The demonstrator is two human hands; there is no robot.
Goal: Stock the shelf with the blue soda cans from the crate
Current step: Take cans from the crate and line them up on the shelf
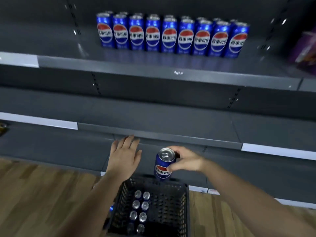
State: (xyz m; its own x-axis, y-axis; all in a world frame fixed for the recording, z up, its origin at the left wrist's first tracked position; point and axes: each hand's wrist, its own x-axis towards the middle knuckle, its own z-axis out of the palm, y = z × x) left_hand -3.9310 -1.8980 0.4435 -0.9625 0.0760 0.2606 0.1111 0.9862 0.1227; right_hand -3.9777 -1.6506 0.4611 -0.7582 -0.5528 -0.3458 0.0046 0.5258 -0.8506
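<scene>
Crate: a black lattice crate [169, 185] sits nearest the viewer on a wooden floor [34, 194].
Crate cans [145, 205]: blue soda cans stand upright in two columns along the crate's left side, with eight silver tops showing.
Right hand [186, 161]: fingers and thumb are wrapped round the upper part of the held can [164, 165]. This blue can is slightly tilted, just above the crate's far rim.
Left hand [124, 156]: flat, palm down, fingers straight and holding nothing. It is over the lowest shelf, left of the held can and apart from it.
Lower shelves [153, 115]: dark grey metal with white label strips [39, 120] on the front edges.
Upper shelf [153, 69]: the shelf cans [169, 36] stand nine across, side by side, logos forward, with more behind.
Far right: a blurred purple package [306, 48] is on the same shelf.
</scene>
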